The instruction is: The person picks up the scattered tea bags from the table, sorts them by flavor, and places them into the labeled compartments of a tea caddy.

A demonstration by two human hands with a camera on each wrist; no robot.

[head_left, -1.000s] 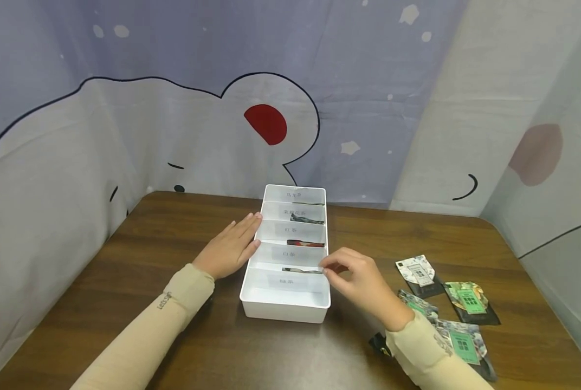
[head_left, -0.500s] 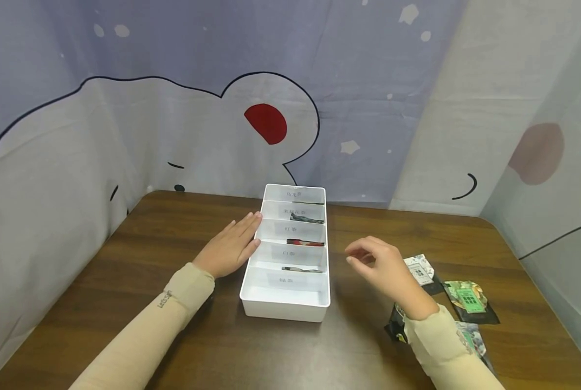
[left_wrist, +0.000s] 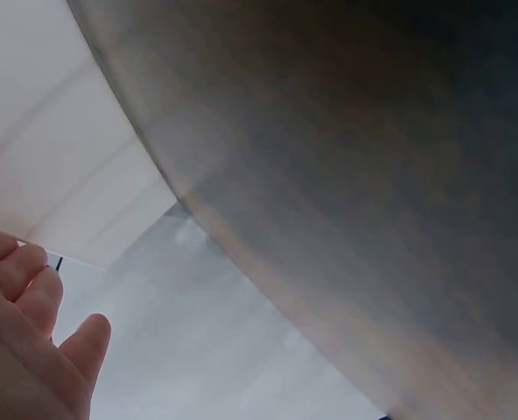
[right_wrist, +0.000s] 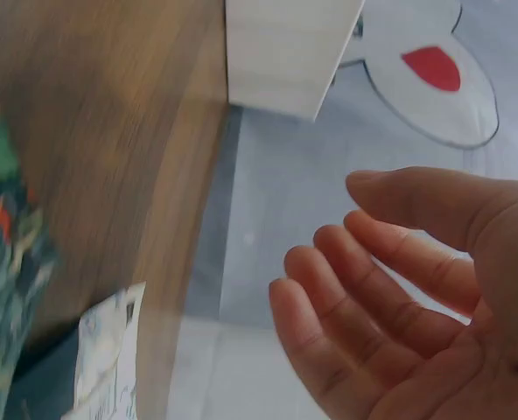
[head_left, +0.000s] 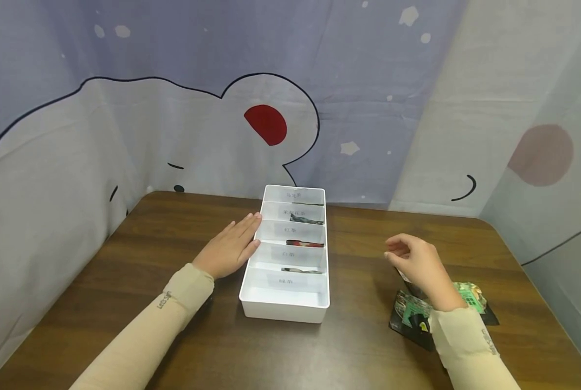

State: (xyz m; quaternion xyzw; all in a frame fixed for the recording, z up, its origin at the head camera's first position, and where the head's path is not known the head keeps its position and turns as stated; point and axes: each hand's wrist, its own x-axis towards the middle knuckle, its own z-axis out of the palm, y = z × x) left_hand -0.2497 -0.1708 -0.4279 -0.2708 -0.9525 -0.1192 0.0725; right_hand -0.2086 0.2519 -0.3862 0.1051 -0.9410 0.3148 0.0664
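A long white divided box (head_left: 284, 312) stands mid-table, with printed labels on its inner walls. My left hand (head_left: 228, 246) lies along its left side, fingers straight and fingertips at the rim. Thin packets stand on edge in several compartments, among them a red one (head_left: 305, 244), a dark one (head_left: 306, 220) and a greyish one (head_left: 301, 270). To the right, my right hand (head_left: 419, 265) hovers over flat tea packets, fingers loosely bent. The right wrist view shows nothing between the thumb and fingers (right_wrist: 307, 319). Its sleeve and hand partly cover the packets, including a green-labelled one (head_left: 410, 310).
Another green-labelled packet (head_left: 471, 295) lies right of the right wrist. A white-topped packet (right_wrist: 106, 359) shows low in the right wrist view. The brown wooden table (head_left: 198, 346) ends at a printed curtain (head_left: 349, 108) behind and at the sides.
My right hand has left the near greyish packet in the box and moved right, over the packets on the table. The left hand and the box have stayed put.
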